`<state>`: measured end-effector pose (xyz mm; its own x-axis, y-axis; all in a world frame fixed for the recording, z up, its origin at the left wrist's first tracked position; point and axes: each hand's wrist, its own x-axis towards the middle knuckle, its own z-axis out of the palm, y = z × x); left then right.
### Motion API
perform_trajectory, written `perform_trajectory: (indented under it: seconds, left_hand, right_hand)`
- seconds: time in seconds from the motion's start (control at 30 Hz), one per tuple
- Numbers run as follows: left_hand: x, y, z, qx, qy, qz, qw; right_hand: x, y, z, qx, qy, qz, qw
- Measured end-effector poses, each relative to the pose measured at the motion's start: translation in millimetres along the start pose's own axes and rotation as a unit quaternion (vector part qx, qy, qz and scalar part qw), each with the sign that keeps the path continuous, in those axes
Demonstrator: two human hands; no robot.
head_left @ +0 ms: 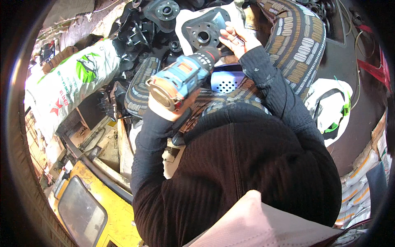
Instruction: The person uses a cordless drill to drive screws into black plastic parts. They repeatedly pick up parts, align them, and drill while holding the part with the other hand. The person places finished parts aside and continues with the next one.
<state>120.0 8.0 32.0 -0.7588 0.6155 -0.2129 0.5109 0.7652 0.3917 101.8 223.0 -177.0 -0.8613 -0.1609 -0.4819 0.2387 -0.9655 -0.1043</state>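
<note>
My left hand (181, 108) grips a blue cordless drill (177, 78) by its handle. The drill's black chuck points up and right, toward a black flanged part (203, 36) with a round central hole and a ring of smaller holes. That part lies on a white cloth or sack (183, 25) in front of me. Just right of the flange, my right hand (240, 39) is raised palm up with its fingers curled together. Something small may be between those fingertips, too small to make out. The drill's tip overlaps the near edge of the flange in this view, so contact cannot be judged.
More black flanged parts (164, 11) pile up at the far left. A full white and green sack (78, 82) lies left, a yellow machine panel (92, 206) below it. My legs in patterned trousers (302, 45) surround a lilac perforated stool (226, 83). An open white bag (332, 108) stands right.
</note>
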Motion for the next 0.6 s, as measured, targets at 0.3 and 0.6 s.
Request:
perform_trajectory:
  seconds: [0.3,0.6]
  left_hand:
    - [4,30,5,-0.005,-0.046,-0.046,0.998]
    - [1,11,11,-0.068,0.012,-0.098,0.993]
  right_hand:
    - [-14,3,22,-0.477,-0.127,-0.18,0.851]
    - [-21,2,39,0.021,-0.03,0.082,0.996]
